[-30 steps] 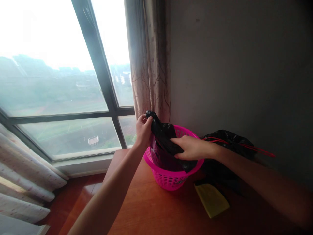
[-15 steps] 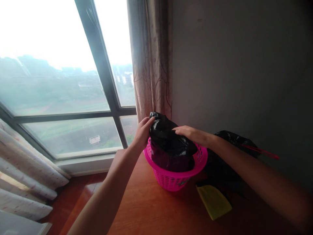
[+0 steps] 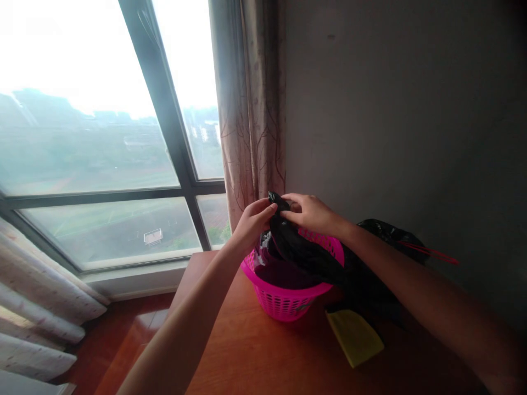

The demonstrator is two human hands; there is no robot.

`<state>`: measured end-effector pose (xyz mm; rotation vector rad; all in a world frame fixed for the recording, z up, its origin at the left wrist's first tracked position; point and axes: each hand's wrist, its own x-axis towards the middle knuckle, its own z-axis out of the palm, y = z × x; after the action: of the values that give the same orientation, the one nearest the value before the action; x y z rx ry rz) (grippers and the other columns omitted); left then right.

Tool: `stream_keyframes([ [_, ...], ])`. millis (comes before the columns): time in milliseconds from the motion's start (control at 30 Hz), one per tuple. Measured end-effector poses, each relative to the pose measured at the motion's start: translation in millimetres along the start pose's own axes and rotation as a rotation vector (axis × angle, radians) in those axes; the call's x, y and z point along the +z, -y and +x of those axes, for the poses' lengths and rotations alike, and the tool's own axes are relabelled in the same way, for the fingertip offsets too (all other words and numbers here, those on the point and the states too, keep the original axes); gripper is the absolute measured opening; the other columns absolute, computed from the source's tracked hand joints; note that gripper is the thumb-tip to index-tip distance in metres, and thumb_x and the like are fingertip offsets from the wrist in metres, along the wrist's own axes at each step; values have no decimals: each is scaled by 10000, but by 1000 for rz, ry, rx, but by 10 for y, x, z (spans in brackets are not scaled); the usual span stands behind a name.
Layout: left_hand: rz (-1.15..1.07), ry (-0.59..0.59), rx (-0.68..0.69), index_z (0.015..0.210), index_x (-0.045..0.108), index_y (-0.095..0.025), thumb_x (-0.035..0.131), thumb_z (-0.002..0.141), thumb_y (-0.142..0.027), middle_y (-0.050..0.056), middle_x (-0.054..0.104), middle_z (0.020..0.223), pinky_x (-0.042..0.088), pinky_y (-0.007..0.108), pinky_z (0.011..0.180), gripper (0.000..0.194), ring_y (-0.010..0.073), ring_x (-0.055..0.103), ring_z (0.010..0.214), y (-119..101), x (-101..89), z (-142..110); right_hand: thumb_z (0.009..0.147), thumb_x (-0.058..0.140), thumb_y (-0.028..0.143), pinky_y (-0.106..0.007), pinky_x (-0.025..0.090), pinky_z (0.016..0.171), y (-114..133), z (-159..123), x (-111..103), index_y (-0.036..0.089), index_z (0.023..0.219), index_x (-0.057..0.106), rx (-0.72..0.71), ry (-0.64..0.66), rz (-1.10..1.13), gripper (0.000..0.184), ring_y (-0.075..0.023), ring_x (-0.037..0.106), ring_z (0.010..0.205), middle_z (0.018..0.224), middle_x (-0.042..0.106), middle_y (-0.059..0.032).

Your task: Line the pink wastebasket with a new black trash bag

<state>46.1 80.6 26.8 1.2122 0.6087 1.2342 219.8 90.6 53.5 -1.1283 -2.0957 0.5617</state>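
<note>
Together, near the frame's centre, the left hand and right hand pinch the upper end of a black plastic bag. Below, it droops across a pink perforated basket on a wooden tabletop.

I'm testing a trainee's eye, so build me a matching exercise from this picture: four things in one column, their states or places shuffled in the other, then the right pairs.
Things
1. Pink basket
2. Held black plastic
3. Yellow piece
4. Red cord

States or places
A. On a dark plastic heap, right of the basket
B. Pinched at its top end by the left hand
C. Lying on the wooden tabletop, at the basket's near right
D. Standing upright, with holes in its wall

Right pairs
1-D, 2-B, 3-C, 4-A
</note>
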Motion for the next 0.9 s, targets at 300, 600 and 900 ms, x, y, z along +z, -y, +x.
stream_keyframes([
  [300,-27,-185,49,1008,727,-122,821,670,-253,60,737,789,521,200,541,375,128,657,601,-127,-352,-181,762,637,263,-289,560,686,-386,-243,-354,185,1129,654,247,-137,620,375,-174,683,756,926,737,-46],
  [600,83,-451,-45,1013,722,-123,864,619,-281,80,750,843,526,208,599,448,151,677,668,90,-993,-638,815,612,310,-370,592,753,-1318,-1294,-281,295,1020,635,512,-345,690,208,-233,694,912,1042,710,-53],
  [900,1102,-460,393,1136,667,-243,647,845,-398,75,665,1136,494,313,834,330,245,642,978,-191,-744,-784,891,579,372,-414,496,986,-1009,-1298,-611,252,1212,578,152,-553,155,344,-241,618,1110,1204,645,-86],
])
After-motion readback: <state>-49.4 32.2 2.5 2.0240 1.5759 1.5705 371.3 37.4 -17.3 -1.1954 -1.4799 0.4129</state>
